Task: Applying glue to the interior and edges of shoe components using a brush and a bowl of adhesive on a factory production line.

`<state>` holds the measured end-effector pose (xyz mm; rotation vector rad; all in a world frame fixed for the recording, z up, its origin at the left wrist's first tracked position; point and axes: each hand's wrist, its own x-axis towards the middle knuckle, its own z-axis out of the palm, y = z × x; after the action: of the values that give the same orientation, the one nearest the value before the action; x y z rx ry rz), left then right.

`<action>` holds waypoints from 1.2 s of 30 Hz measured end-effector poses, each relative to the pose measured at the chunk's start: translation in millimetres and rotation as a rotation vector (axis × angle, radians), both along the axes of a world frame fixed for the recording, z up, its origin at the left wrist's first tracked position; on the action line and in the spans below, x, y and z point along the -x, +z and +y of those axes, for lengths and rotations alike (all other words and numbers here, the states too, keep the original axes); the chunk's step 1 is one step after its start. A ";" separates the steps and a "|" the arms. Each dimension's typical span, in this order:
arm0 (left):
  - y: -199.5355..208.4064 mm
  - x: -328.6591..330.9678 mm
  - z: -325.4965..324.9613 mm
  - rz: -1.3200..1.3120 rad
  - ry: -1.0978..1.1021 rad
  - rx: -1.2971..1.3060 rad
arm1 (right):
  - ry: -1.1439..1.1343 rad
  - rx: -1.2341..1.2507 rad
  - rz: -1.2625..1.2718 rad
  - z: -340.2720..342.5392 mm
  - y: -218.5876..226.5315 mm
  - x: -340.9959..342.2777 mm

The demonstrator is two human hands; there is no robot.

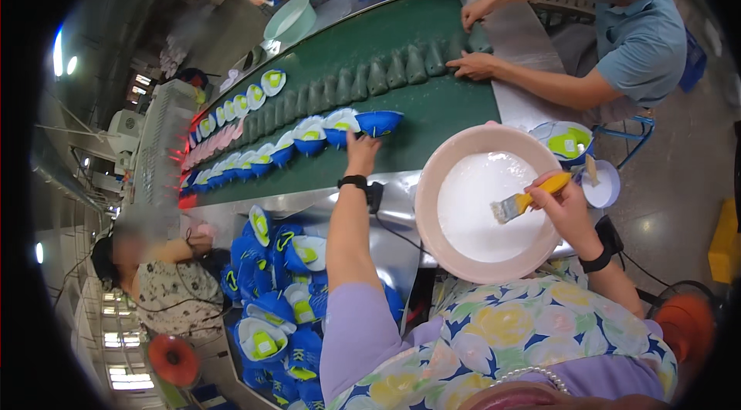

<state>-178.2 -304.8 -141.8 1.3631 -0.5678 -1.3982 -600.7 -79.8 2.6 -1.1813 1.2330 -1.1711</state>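
My right hand [567,213] is closed round the yellow handle of a paintbrush [532,198], its bristles over a pale pink basin [434,236] of white liquid [471,217]. My left hand [361,155] reaches to the green conveyor belt [440,121], fingers somewhat apart. Its fingertips are at the lower edge of the nearest blue shoe uppers; whether they touch is hard to see. The end upper [380,123] lies tilted on its side, blue face toward me. Behind it runs a row of blue and white uppers [309,134] with yellow-green insides.
A pile of blue uppers [289,310] lies left of me. Dark green shoe lasts [378,77] line the belt, and a co-worker's hands [475,65] touch the end ones. A small white pot [602,185] and another upper [563,141] are beyond the basin. Others work around the belt.
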 end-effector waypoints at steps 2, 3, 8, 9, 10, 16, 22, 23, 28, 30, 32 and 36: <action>1.3 -18.1 -1.7 -0.381 0.129 -0.079 | -0.016 -0.011 0.003 0.0 -4.4 2.0; 9.6 -35.3 6.9 -0.743 0.086 0.028 | 0.013 -0.015 -0.038 0.1 -8.9 -0.1; 58.7 -130.1 148.5 -1.723 0.345 0.283 | 0.041 -0.106 -0.087 -5.0 -32.5 -1.9; 62.3 -146.3 181.5 -1.842 0.386 0.038 | 0.038 -0.109 -0.092 -6.4 -35.6 -3.6; 58.9 -156.9 214.1 -1.796 0.261 -0.279 | 0.070 -0.092 -0.059 -6.7 -37.2 -4.9; 34.8 -173.5 297.3 -1.596 0.028 -0.342 | 0.166 -0.075 -0.082 -0.6 -28.8 -19.6; 76.3 -66.0 248.5 -1.970 0.017 0.361 | 0.154 0.114 0.172 8.3 -26.2 -20.1; 79.6 -44.4 244.2 -2.032 -0.020 0.398 | 0.158 0.131 0.138 8.9 -27.7 -21.1; 79.3 21.8 276.9 -2.000 -0.734 0.584 | 0.304 0.137 0.124 21.0 -33.2 -23.3; 82.7 36.6 270.2 -1.889 -0.619 0.598 | 0.389 0.089 0.182 22.8 -32.9 -14.2; 88.9 57.5 250.1 -1.704 -0.445 0.814 | 0.321 0.174 0.221 22.7 -30.9 -4.9; 78.4 147.1 183.7 -1.436 -0.576 1.025 | 0.110 0.306 0.293 31.9 -24.9 12.7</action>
<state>-325.3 -121.1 -63.4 1.1081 -2.3343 -0.0624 -613.4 -47.9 -22.3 -1.6763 1.2113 -1.1596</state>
